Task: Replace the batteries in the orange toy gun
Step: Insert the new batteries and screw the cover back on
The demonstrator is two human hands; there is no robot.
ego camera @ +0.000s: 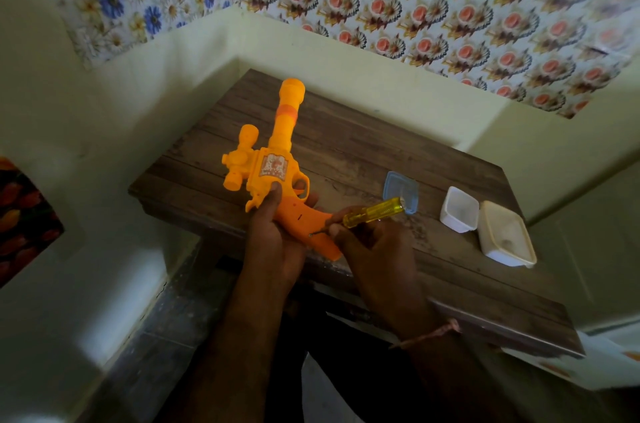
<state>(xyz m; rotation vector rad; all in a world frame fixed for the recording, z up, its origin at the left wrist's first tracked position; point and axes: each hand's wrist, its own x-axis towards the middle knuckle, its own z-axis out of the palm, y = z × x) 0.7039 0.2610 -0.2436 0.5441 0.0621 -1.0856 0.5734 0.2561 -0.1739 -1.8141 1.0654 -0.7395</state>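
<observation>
The orange toy gun is held above the near edge of the wooden table, barrel pointing away from me. My left hand grips it around the handle, thumb on the body. My right hand pinches a screwdriver with a clear yellow handle. Its thin metal tip touches the side of the gun's handle near the bottom. No batteries are visible.
On the table to the right lie a clear blue lid, a small white open box and a larger cream container. Walls close in on the left and behind the table.
</observation>
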